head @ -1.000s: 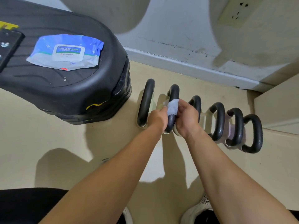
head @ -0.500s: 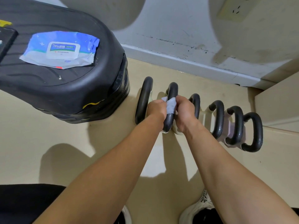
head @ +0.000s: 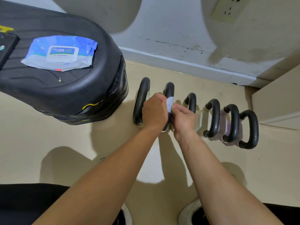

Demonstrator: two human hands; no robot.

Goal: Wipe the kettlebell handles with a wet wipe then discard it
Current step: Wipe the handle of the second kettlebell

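Several kettlebells stand in a row on the floor, their black handles arching upward. A pale wet wipe (head: 170, 104) is wrapped round the second handle from the left (head: 169, 90). My left hand (head: 154, 112) grips the wipe and that handle from the left side. My right hand (head: 183, 118) pinches the wipe from the right. The leftmost handle (head: 140, 98) stands just left of my left hand. The third handle (head: 191, 101) rises right behind my right hand.
A blue-and-white wet wipe pack (head: 60, 52) lies on a black stepper platform (head: 68, 88) at the left. More handles (head: 232, 122) run toward a beige cabinet (head: 279, 101) at the right. The wall's skirting (head: 178, 60) is behind. My shoes (head: 190, 211) are below.
Both hands have slid the wipe a little down the second handle toward me, staying closed round it. The camera view shifted slightly.
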